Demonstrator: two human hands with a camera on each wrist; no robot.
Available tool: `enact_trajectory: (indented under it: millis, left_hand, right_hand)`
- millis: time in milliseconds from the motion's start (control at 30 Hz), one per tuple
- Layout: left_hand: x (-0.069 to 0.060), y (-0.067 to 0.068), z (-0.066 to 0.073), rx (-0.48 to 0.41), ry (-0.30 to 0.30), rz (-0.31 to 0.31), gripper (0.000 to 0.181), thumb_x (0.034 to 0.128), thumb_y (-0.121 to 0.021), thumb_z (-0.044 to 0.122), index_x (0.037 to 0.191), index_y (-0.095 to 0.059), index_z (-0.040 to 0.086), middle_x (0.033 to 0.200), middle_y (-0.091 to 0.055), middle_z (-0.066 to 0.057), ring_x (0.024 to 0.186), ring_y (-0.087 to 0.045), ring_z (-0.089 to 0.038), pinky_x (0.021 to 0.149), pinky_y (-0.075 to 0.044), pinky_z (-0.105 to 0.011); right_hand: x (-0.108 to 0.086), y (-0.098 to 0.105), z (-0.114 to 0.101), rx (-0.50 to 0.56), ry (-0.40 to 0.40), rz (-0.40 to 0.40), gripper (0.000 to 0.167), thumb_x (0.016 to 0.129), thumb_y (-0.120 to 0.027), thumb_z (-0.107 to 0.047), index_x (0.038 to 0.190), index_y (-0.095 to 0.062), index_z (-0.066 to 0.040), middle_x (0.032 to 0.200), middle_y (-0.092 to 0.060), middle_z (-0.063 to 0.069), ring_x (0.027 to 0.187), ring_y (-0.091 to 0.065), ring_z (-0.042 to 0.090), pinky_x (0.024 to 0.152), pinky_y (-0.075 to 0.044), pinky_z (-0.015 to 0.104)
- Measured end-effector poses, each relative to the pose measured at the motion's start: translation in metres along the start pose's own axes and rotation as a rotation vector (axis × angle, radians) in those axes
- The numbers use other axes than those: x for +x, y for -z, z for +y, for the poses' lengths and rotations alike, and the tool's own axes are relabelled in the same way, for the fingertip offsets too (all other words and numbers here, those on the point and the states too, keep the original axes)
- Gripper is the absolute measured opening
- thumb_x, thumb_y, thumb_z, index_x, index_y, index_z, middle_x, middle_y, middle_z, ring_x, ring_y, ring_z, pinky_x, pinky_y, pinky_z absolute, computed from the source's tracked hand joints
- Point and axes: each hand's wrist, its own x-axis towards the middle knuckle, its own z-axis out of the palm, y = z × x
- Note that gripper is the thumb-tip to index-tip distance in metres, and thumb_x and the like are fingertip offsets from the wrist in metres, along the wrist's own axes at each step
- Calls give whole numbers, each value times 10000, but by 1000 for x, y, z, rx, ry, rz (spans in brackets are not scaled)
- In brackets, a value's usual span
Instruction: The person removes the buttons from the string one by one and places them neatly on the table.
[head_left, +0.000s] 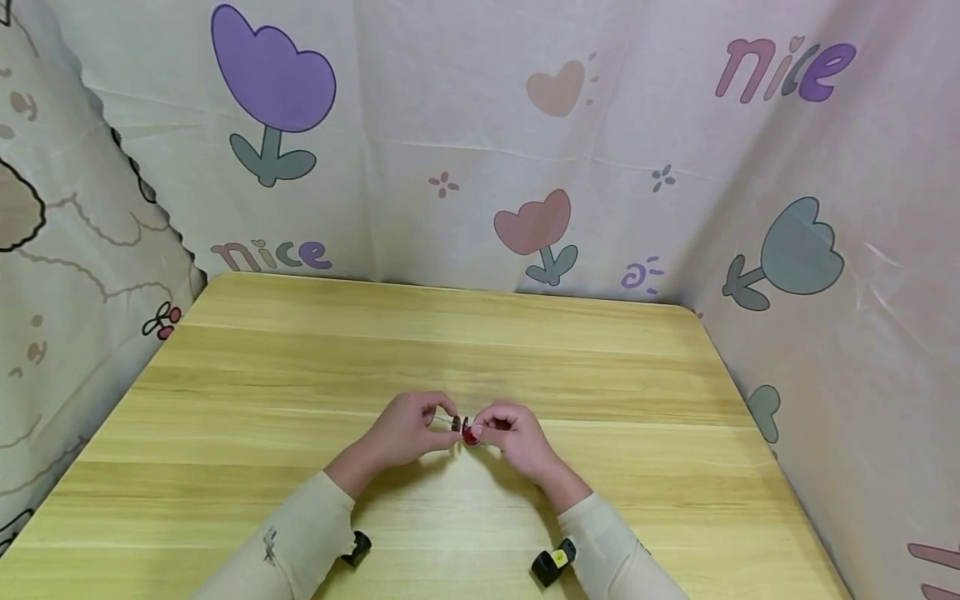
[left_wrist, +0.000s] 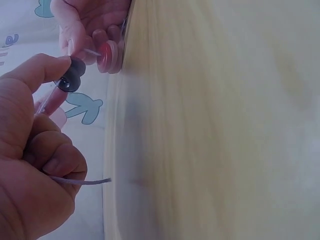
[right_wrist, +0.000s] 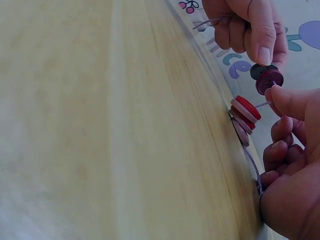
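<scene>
Above the table, both hands meet over a thin cord strung with buttons. My left hand (head_left: 408, 429) pinches a dark button (left_wrist: 71, 75) between thumb and forefinger. A grey cord end (left_wrist: 90, 182) sticks out from its other, curled fingers. My right hand (right_wrist: 297, 155) pinches the cord close to a maroon button (right_wrist: 270, 81), which sits right beside the dark one. Below its fingertips, several red and pink buttons (right_wrist: 245, 110) hang in a stack on the cord. From them the grey cord (right_wrist: 253, 161) runs down by the right palm.
The wooden table (head_left: 450, 350) spreads out around the hands. A printed cloth (head_left: 435, 100) hangs behind it and along both sides. Black devices (head_left: 552, 564) are strapped at the two wrists, over light sleeves (head_left: 292, 533).
</scene>
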Motion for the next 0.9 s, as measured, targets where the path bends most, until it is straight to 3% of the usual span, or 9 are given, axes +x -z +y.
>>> enact_trajectory:
  millis: [533,900]
  left_hand:
    - [-4,15,-8,32,42,25,200,814,-845,200,942,-692,204,573,-293,54,505,-275,-93,518,-295,-278]
    - [-6,26,-9,57,95,48,212,798,-856,196,935,-694,189,583,-325,43,519,-315,-109,526,-304,-291]
  right_hand:
    - [0,2,2,12,-12,-5,53,909,-674,45,907,-704,89,896,-652,169,710,-505,118,655,-416,249]
    - [0,0,3,57,-31,26,64,916,-648,68,912,-676,126,890,-661,234,768,-584,155,697,-463,257]
